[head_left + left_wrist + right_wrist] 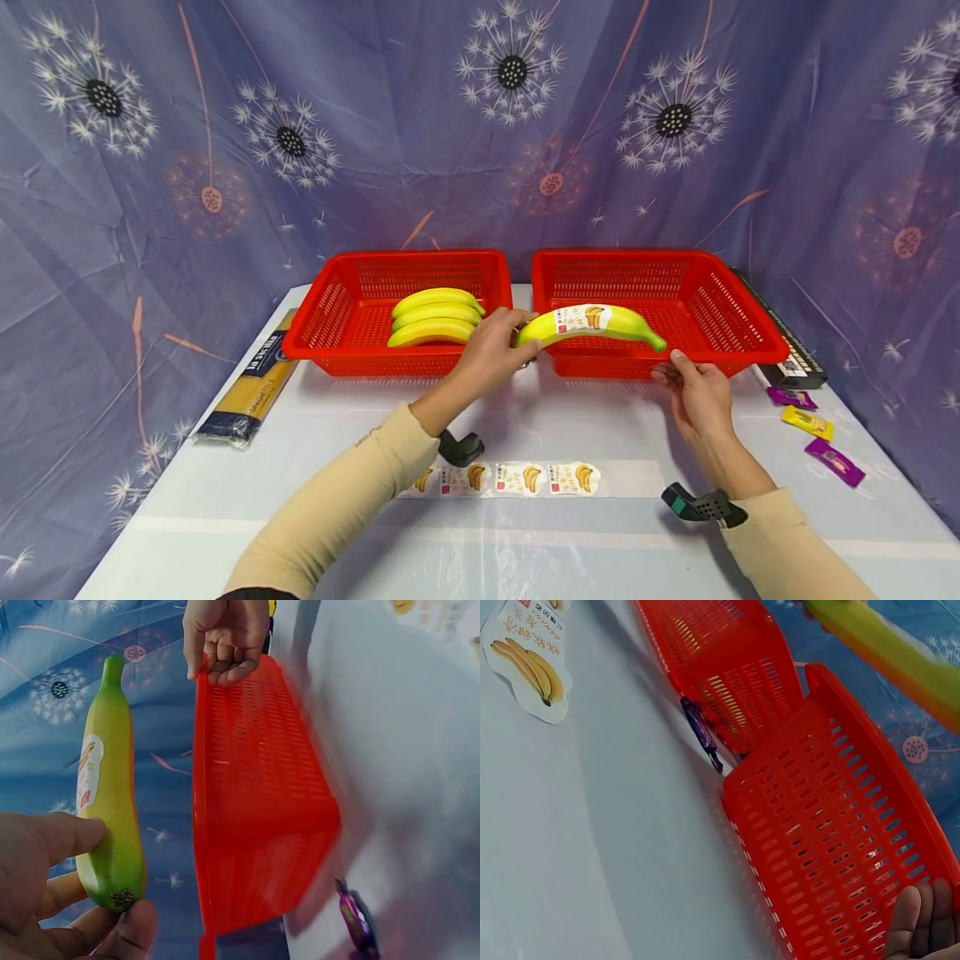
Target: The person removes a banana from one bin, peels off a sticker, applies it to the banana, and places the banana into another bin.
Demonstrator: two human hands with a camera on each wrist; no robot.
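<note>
Left hand [491,348]: thumb and fingers [71,834] curled round the blunt end of a labelled yellow-green banana [588,325], gripping it.
Labelled banana: held level in the air, across the front rim of the right red plastic slotted basket [738,329], tip over that basket's inside.
Right hand [697,392]: fingers [225,660] hooked over the front rim of the right basket, thumb outside the wall, holding the rim.
Right basket: on the white tabletop [525,533], just right of the left red plastic slotted basket [330,321].
Left basket: three yellow bananas [435,317] lying side by side inside.
Sticker strip [517,479]: clear backing with banana-printed labels, flat on the tabletop in front of the right basket, near the wrists.
Wrapped sweets [813,425]: purple and yellow, on the tabletop right of the right basket.
Spaghetti packet [251,383]: long, yellow and blue, on the tabletop left of the left basket.
Dark flat box [795,362]: against the right basket's right side.
</note>
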